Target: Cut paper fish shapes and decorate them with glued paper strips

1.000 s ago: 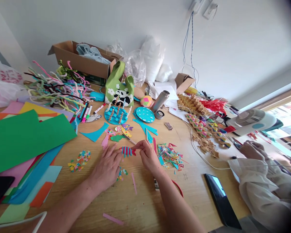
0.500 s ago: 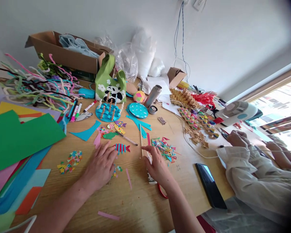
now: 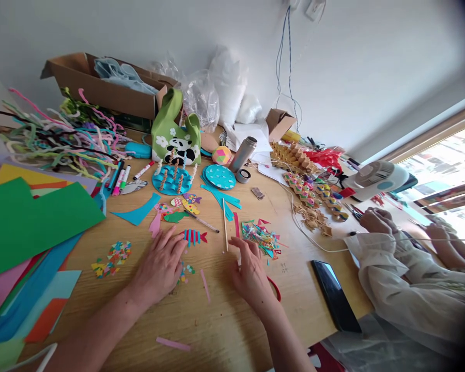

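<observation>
My left hand [image 3: 159, 268] lies flat on the wooden table [image 3: 225, 320] with fingers stretched out, its fingertips just left of a small striped red and blue paper fish [image 3: 194, 236]. My right hand [image 3: 250, 273] rests palm down, fingers spread, between a thin wooden stick [image 3: 225, 227] and a heap of coloured paper scraps [image 3: 262, 238]. It covers part of red-handled scissors [image 3: 274, 287]. Neither hand holds anything.
Coloured paper sheets [image 3: 27, 222] lie at left, pipe cleaners [image 3: 58, 137] and a cardboard box [image 3: 101, 88] behind. A green panda bag [image 3: 176, 137], blue woven discs [image 3: 219, 176], a metal flask [image 3: 243, 154] and a phone [image 3: 335, 302] are about. Another person's hands [image 3: 375, 221] work at right.
My right hand let go of the paper fish, moved right and down past the stick, and now lies flat over the scissors. The left hand stayed put. The view shifted left.
</observation>
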A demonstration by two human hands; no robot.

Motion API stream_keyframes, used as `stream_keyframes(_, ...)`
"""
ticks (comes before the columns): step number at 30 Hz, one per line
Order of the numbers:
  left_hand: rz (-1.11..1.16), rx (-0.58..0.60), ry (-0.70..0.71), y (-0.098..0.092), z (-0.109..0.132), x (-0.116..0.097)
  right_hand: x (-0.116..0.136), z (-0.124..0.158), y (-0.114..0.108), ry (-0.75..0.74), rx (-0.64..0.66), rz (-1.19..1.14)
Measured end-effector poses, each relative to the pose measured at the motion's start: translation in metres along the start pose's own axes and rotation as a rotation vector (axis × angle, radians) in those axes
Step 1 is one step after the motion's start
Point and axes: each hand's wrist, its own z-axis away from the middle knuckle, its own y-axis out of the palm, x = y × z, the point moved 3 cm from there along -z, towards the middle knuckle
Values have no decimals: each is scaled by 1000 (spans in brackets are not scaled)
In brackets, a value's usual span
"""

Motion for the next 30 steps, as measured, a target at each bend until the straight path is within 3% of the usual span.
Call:
stream_keyframes(12, 8, -8, -2, -2, -1, -1, -1, 2, 10, 14, 55, -62)
stream_keyframes(18, -3, -2, -9, 0, 0, -1, -1, 0, 1, 8, -32, -94)
stream_keyframes(24, -3, -34, -15, -1, 0, -2, 17, -30, -5, 7, -6, -311)
stream_keyframes(30, -3, -24, -35, 0, 0, -2, 36, -65, 16, -107, 97, -373)
